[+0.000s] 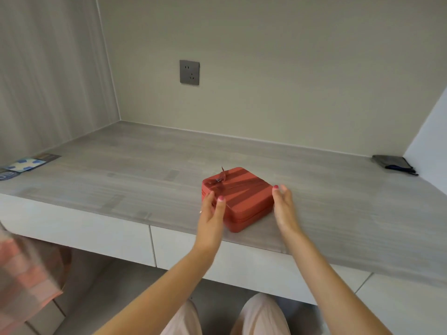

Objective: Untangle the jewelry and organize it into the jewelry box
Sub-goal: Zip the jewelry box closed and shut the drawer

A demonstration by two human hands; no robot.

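a: head view, item one. square terracotta-red zipped jewelry box [238,198], closed, with a small ribbon pull at its far left corner. location?

b: on the grey wood-grain desk [145,170], near the front edge, a little right of the middle, turned so one corner points at the person. likely set there so both hands can work it without stretching.

a: item two. left hand [212,211].

b: at the box's left side, thumb lying on the lid, fingers down along the side wall. it looks to be holding that side, probably to steady the box; how firmly, i cannot tell.

a: item three. right hand [284,209].

b: released, fingers straight and loosely spread, just beside the box's right corner. whether it touches the wall is not clear. my judgement: it is placed to brace or turn the box so the zip can be run.

a: jewelry itself?

b: none in sight. it may be inside the closed box; that cannot be confirmed. task judged at its very start, lid not yet opened.

a: other entries, same view.

b: dark grey drawstring pouch [393,163] at the far right corner of the desk; blue-and-white printed cards [25,165] at the left edge; grey wall socket [189,72] above the back edge.
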